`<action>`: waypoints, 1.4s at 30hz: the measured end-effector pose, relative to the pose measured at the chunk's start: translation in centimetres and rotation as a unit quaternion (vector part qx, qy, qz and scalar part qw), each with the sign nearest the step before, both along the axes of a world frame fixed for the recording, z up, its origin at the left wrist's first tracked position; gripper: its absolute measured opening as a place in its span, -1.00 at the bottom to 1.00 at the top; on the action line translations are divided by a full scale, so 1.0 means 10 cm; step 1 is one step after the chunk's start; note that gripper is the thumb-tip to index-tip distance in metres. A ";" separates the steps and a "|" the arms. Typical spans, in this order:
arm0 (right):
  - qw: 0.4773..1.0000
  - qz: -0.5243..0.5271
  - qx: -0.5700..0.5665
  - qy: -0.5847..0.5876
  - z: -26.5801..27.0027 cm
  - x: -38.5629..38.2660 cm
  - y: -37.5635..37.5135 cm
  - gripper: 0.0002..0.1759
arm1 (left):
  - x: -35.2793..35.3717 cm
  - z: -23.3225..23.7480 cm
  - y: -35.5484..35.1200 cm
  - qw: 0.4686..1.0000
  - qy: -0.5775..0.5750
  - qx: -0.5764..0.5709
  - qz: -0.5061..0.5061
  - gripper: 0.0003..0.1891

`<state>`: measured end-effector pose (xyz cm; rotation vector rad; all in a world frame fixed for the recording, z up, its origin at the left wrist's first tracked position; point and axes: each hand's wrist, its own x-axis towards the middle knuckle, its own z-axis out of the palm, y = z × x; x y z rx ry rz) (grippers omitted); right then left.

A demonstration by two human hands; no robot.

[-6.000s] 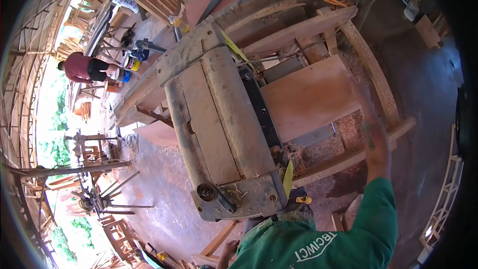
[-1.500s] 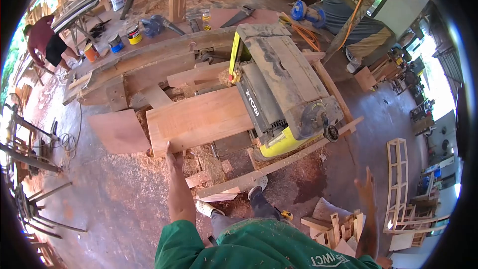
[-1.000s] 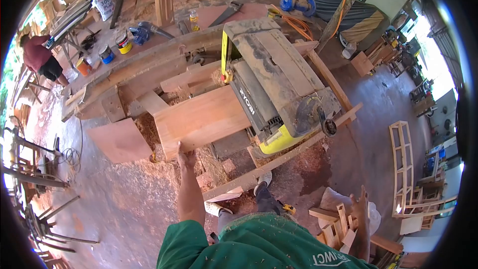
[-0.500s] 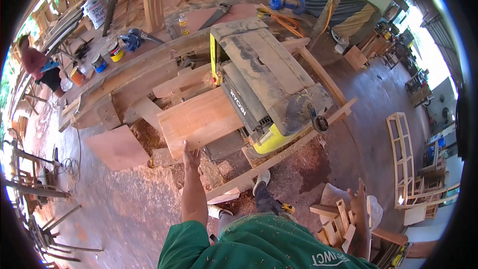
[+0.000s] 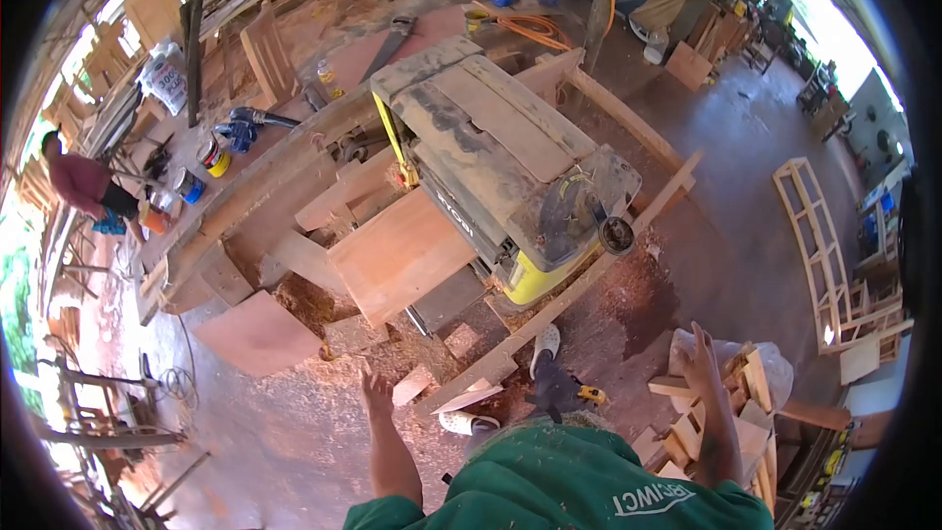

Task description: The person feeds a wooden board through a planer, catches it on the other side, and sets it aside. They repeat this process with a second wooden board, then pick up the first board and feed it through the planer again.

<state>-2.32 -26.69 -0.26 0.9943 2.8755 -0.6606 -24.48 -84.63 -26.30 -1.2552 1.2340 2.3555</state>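
Note:
A flat wooden board (image 5: 402, 255) lies partly inside the Ryobi thickness planer (image 5: 510, 137), its near end sticking out of the infeed side. My left hand (image 5: 377, 395) is off the board, a short way below its near corner, with fingers apart and nothing in them. Raised at the lower right, my right hand (image 5: 699, 365) is empty with its fingers spread. It hovers near a heap of wood offcuts (image 5: 751, 422), and I see no contact with them.
A timber frame (image 5: 559, 319) surrounds the planer, with shavings around it. A loose square panel (image 5: 257, 334) lies to the left. Behind are a handsaw (image 5: 392, 44), a blue blower (image 5: 240, 128) and paint cans (image 5: 212, 155). Another person (image 5: 83, 182) bends at far left.
My left hand has let go of the board and drawn back toward me. The board sits further into the planer. My view has shifted, and the other person has bent down.

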 end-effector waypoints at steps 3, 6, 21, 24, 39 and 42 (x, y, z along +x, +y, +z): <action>1.000 0.021 0.009 -0.005 -0.14 -0.24 0.01 -0.29 | 0.75 -0.37 -0.51 0.991 -0.106 -0.072 -0.033 -0.25; 0.999 0.017 -0.040 0.025 -0.18 -0.62 0.18 -0.28 | 1.57 -0.61 -0.83 0.951 -0.248 -0.177 -0.058 -0.53; 0.983 0.141 -0.104 0.057 -0.62 -3.20 1.86 -0.36 | 1.93 0.76 1.75 0.907 -0.257 -0.199 -0.267 -0.41; 0.977 0.172 -0.077 0.097 -0.65 -3.47 1.98 -0.35 | 1.74 0.84 2.00 0.903 -0.246 -0.196 -0.294 -0.42; 0.972 0.143 -0.156 0.106 -1.22 -4.75 2.09 -0.39 | 1.74 1.00 2.42 0.916 -0.275 -0.225 -0.187 -0.53; 0.972 0.162 -0.107 0.129 -1.38 -5.00 2.04 -0.35 | 1.91 0.98 2.57 0.908 -0.294 -0.209 -0.212 -0.58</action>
